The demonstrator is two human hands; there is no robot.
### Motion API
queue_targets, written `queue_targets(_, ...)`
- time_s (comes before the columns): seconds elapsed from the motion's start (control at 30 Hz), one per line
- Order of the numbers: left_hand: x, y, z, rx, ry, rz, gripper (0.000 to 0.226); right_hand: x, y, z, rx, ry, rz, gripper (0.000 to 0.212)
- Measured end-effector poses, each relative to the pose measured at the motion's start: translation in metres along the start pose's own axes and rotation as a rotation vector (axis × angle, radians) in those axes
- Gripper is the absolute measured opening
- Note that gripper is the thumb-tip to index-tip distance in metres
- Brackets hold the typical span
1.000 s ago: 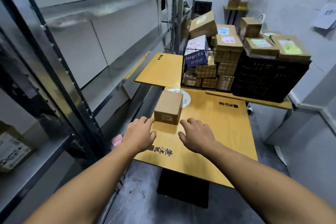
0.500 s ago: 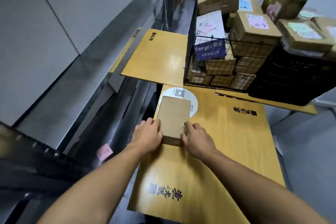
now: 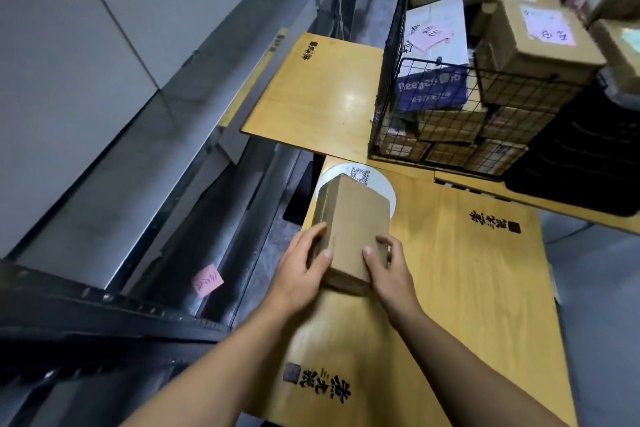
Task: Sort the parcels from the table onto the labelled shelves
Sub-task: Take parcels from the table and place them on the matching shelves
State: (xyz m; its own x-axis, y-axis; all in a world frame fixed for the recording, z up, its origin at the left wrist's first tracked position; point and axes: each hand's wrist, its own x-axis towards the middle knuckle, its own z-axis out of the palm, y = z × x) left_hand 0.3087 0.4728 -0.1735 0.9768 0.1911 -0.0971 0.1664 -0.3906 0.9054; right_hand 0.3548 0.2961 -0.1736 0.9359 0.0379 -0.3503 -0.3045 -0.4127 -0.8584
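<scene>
A small brown cardboard parcel [image 3: 351, 218] is tilted above the yellow wooden table [image 3: 460, 288], its near end raised. My left hand [image 3: 304, 265] grips its left side with the thumb on top. My right hand [image 3: 389, 263] grips the right side, thumb on top too. The metal shelf unit [image 3: 145, 156] runs along the left, with a pink label note [image 3: 207, 280] on its edge.
A wire basket [image 3: 450, 121] full of labelled boxes and a black crate [image 3: 588, 163] stand at the back right. A second yellow tabletop [image 3: 318, 94] lies behind. A white round sticker [image 3: 377, 184] sits under the parcel's far end. Grey floor shows to the right.
Both hands closed on the parcel and lifted its near end off the table, tilting it. My view has moved closer and lower over the table.
</scene>
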Motion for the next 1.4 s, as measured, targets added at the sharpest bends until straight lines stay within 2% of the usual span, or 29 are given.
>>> queue_targets(0.07,-0.009,0.011,0.003,-0.132,0.089,0.001,0.043,-0.010,0.001,-0.010,0.105,-0.030,-0.015,0.024)
queue_targets(0.13,-0.020,0.019,0.007,-0.151,0.170,0.014,0.044,-0.021,0.001,-0.023,0.187,-0.071,-0.031,0.022)
queue_targets(0.23,-0.036,0.033,0.011,-0.208,0.186,-0.046,0.052,-0.032,0.001,-0.039,0.281,-0.151,-0.067,0.023)
queue_targets(0.3,-0.049,0.040,0.018,-0.309,0.157,-0.094,0.053,-0.039,-0.001,-0.047,0.279,-0.219,-0.116,0.027)
queue_targets(0.4,-0.071,0.049,0.025,-0.423,0.186,-0.135,0.055,-0.048,0.000,-0.054,0.117,-0.318,-0.159,0.032)
queue_targets(0.47,-0.088,0.055,0.028,-0.355,0.260,-0.110,0.058,-0.054,-0.004,-0.058,0.055,-0.395,-0.174,0.039)
queue_targets(0.57,-0.114,0.065,0.035,-0.248,0.343,-0.051,0.059,-0.069,-0.014,-0.063,0.251,-0.552,-0.161,0.041)
queue_targets(0.67,-0.140,0.070,0.040,-0.142,0.410,0.001,0.050,-0.081,-0.013,-0.059,0.248,-0.567,-0.236,0.048)
queue_targets(0.77,-0.164,0.070,0.032,-0.145,0.491,0.002,0.039,-0.088,-0.006,-0.054,0.304,-0.629,-0.242,0.040)
queue_targets(0.87,-0.190,0.064,0.022,-0.048,0.644,-0.049,0.038,-0.106,-0.010,-0.046,0.368,-0.752,-0.199,0.031)
queue_targets(0.93,-0.209,0.057,0.018,0.015,0.746,-0.101,0.047,-0.121,-0.012,-0.036,0.355,-0.823,-0.199,0.031)
queue_targets(1.0,-0.236,0.050,0.012,-0.034,0.839,-0.181,0.062,-0.138,-0.013,-0.023,0.337,-0.895,-0.204,0.031)
queue_targets(1.1,-0.284,0.043,0.004,-0.140,0.913,-0.236,0.068,-0.169,-0.014,-0.002,0.283,-1.016,-0.229,0.031)
queue_targets(1.17,-0.321,0.040,-0.002,-0.182,0.996,-0.245,0.070,-0.198,-0.015,0.011,0.229,-1.070,-0.331,0.037)
queue_targets(1.23,-0.364,0.037,-0.007,-0.142,1.114,-0.268,0.061,-0.230,-0.014,0.026,0.156,-1.074,-0.513,0.043)
queue_targets(1.3,-0.412,0.036,-0.010,-0.075,1.222,-0.291,0.054,-0.268,-0.014,0.041,0.086,-1.073,-0.659,0.043)
queue_targets(1.4,-0.493,0.033,-0.010,0.001,1.351,-0.324,0.053,-0.336,-0.004,0.064,0.007,-1.129,-0.777,0.037)
